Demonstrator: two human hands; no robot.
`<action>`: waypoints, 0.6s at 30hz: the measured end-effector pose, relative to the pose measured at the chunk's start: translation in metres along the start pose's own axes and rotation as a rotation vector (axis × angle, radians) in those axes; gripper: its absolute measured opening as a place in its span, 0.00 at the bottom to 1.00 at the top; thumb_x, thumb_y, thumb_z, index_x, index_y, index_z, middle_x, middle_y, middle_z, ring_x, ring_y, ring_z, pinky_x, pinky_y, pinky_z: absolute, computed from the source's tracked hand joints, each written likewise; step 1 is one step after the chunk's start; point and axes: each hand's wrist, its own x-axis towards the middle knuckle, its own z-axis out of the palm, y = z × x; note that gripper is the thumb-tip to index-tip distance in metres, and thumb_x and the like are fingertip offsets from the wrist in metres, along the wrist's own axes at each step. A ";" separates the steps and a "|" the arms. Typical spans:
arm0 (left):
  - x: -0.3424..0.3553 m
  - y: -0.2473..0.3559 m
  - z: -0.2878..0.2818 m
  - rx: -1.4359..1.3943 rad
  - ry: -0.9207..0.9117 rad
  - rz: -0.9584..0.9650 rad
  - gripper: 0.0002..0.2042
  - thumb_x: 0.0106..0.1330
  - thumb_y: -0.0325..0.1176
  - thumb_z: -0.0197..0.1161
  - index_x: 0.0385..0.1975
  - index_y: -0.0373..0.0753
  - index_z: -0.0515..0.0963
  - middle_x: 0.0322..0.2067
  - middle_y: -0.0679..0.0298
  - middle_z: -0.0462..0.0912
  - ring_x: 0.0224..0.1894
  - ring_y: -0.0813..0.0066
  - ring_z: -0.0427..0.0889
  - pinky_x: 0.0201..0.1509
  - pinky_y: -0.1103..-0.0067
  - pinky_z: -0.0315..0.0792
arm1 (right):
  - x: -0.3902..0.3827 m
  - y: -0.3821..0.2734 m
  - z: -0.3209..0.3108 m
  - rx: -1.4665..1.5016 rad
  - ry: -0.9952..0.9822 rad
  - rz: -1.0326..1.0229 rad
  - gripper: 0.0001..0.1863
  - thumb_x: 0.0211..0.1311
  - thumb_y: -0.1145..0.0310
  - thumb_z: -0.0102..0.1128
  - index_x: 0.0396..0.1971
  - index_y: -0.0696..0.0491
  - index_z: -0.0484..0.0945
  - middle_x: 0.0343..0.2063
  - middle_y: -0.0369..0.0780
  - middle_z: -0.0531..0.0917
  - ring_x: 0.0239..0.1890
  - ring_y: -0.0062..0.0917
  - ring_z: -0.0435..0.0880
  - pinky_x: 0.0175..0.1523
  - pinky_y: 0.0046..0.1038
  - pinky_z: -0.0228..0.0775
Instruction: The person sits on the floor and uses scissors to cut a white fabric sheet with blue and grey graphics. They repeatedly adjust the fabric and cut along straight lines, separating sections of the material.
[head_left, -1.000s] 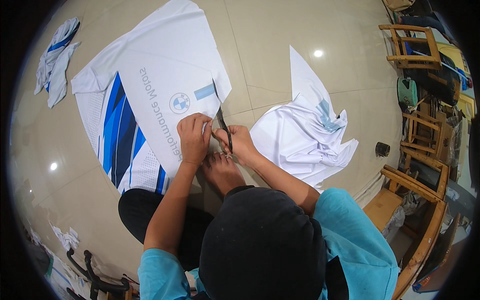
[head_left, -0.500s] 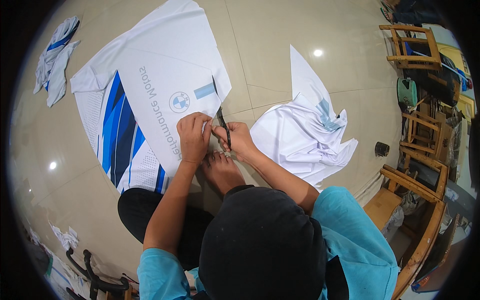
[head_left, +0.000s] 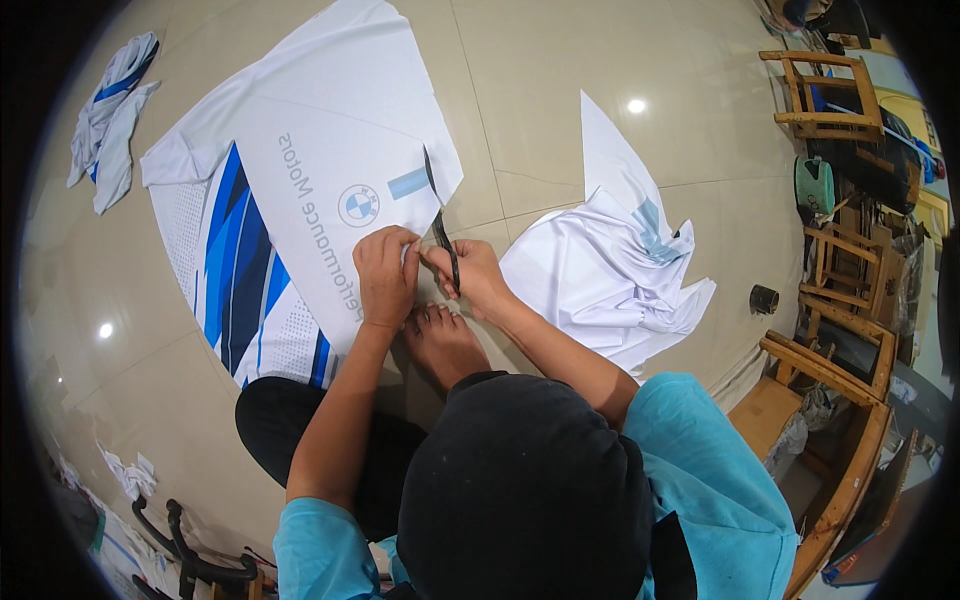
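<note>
A large piece of white cloth (head_left: 330,110) with a faint printed emblem and lettering lies flat on the floor in front of me. Its left part shows a patterned panel (head_left: 235,270) in blue, navy and white. Black scissors (head_left: 446,243) are in my right hand (head_left: 472,275), fingers wrapped round the handles; the blades reach over the cloth's right edge, beside a small blue printed bar. My left hand (head_left: 388,275) pinches the cloth's near edge just left of the scissors, fingertips close to my right hand. My bare foot (head_left: 440,340) rests just below both hands.
A crumpled white cloth (head_left: 610,260) lies to the right. Another bunched white and blue cloth (head_left: 115,120) sits far left. Wooden stools (head_left: 825,95) and frames line the right side, with a small dark cup-shaped object (head_left: 764,299) near them. Black curved chair parts (head_left: 190,550) stand lower left.
The scissors have shifted very slightly up and left along the cloth. My left hand stays nearly in place. At the top right, a person's sandalled foot and dark trouser leg have moved.
</note>
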 end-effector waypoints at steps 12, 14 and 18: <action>-0.001 -0.001 0.001 -0.034 0.030 -0.010 0.06 0.77 0.30 0.68 0.49 0.41 0.81 0.50 0.61 0.87 0.57 0.57 0.83 0.69 0.61 0.67 | 0.009 -0.003 0.002 0.005 -0.012 0.009 0.16 0.70 0.63 0.76 0.27 0.55 0.79 0.19 0.34 0.80 0.15 0.15 0.74 0.20 0.21 0.62; 0.000 -0.001 0.001 -0.035 0.030 -0.010 0.06 0.78 0.30 0.68 0.49 0.41 0.81 0.50 0.61 0.87 0.57 0.58 0.83 0.68 0.61 0.67 | 0.009 -0.003 0.002 0.013 -0.012 0.018 0.17 0.70 0.63 0.76 0.27 0.55 0.79 0.19 0.34 0.80 0.15 0.15 0.74 0.19 0.21 0.62; 0.000 -0.001 0.000 -0.031 0.025 -0.005 0.06 0.78 0.31 0.67 0.49 0.41 0.81 0.49 0.62 0.86 0.56 0.58 0.82 0.67 0.61 0.67 | 0.009 -0.003 0.003 0.038 -0.003 0.011 0.17 0.64 0.65 0.77 0.24 0.54 0.76 0.18 0.35 0.79 0.15 0.16 0.73 0.18 0.22 0.61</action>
